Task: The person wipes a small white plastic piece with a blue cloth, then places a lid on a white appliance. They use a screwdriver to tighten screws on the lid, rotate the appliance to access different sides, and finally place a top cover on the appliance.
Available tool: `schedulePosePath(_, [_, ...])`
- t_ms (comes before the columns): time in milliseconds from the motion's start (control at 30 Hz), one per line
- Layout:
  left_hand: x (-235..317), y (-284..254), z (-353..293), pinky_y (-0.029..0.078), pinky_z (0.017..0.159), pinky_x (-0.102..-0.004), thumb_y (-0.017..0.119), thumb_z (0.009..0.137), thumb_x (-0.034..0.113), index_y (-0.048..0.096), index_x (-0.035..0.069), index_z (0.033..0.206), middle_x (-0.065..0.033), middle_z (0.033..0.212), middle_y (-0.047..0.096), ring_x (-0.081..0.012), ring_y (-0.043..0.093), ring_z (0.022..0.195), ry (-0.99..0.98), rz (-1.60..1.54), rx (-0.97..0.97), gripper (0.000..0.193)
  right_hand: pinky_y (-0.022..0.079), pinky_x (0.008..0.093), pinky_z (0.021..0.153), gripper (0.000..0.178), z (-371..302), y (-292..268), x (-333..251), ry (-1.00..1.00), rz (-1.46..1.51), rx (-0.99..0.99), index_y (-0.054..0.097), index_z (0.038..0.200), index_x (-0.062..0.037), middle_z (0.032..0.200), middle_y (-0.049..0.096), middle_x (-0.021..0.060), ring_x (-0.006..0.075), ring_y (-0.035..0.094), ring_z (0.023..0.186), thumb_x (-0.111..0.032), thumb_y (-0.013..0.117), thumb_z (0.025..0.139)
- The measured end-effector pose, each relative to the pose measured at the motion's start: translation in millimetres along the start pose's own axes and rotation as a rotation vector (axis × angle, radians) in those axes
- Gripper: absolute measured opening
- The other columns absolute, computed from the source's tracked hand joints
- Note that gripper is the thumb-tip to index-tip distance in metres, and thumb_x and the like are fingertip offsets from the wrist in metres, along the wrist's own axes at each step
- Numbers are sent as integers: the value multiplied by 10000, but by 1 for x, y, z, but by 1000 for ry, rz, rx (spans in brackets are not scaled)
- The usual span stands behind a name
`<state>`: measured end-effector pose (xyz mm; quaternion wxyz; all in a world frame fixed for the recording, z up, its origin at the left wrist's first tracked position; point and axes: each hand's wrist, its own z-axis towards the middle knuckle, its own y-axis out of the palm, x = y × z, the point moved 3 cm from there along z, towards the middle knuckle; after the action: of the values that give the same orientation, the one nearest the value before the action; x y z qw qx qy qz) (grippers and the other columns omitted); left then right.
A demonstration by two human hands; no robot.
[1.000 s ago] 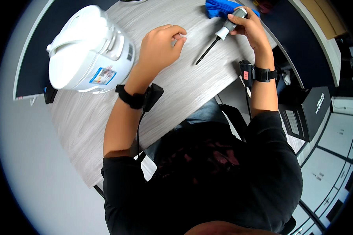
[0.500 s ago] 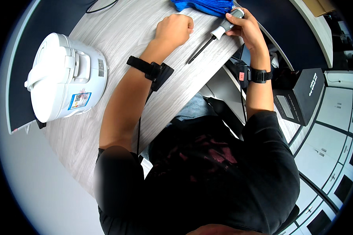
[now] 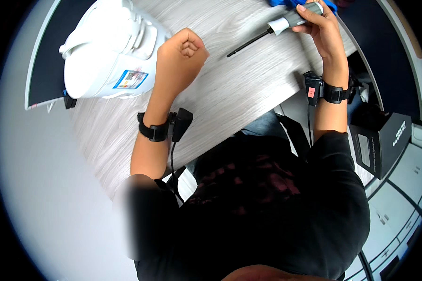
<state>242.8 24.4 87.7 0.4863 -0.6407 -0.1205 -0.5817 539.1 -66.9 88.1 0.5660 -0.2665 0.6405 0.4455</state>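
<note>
A screwdriver [image 3: 286, 22] with a grey and white handle is in my right hand [image 3: 324, 30], gripped by the handle. Its dark shaft points left and slightly down, its tip above the table. My left hand [image 3: 180, 56] is curled into a fist beside the white rice cooker [image 3: 98, 65]. Whatever the fist may hold is hidden by its fingers. The rice cooker lies tipped over on the tabletop, a blue-edged label on its side. Behind my right hand a blue cloth [image 3: 293, 3] shows in part at the top edge.
The pale wood-grain table [image 3: 248, 84] runs diagonally, its near edge close to my body. A black box [image 3: 384, 145] stands at the right, near white cabinets [image 3: 410, 173]. Both wrists wear black straps with small devices and cables. A dark panel [image 3: 44, 65] borders the left side.
The view has shifted, so the cooker and my right arm sit farther right in the picture. My left hand has drawn back toward the cooker. The screwdriver stays in my right hand, its shaft flatter.
</note>
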Motion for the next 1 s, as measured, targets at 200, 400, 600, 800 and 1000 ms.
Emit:
schedulePosePath(200, [-19,-19,-32,484,603,-192,610,922,0,676,-10,1067,-54,832,721,-54,615,684,-127,-110,141,160,618,285,579,237,7,40,9,-36,112,-87,566,1076,-81,811,641,42,160,686,648,-2,667,877])
schedulePosePath(400, [-29,-20,-41,536,682,-229,617,958,31,669,-27,1095,-105,938,738,-101,656,759,-111,-214,211,158,617,287,580,220,3,51,16,-61,153,-66,558,1049,-98,797,639,35,144,676,627,3,662,883])
schedulePosePath(600, [-21,-19,-41,553,716,-255,594,972,17,654,-32,1069,-132,938,728,-137,677,802,-94,-390,233,124,615,295,591,222,0,55,19,-68,131,-75,554,1041,-108,780,630,22,121,657,625,-14,677,882])
schedulePosePath(800, [-18,-20,-42,560,728,-259,597,963,2,651,-28,1061,-136,940,730,-147,693,825,-95,-382,238,116,610,291,604,226,-4,62,17,-84,104,-70,554,1041,-111,760,606,2,94,619,607,-29,688,879])
schedulePosePath(1000, [-19,-22,-42,565,733,-259,603,955,-11,647,-40,1059,-151,950,733,-151,699,825,-69,-369,247,117,601,283,623,248,-8,65,16,-114,97,-81,546,1054,-112,780,619,7,97,634,639,-42,704,876])
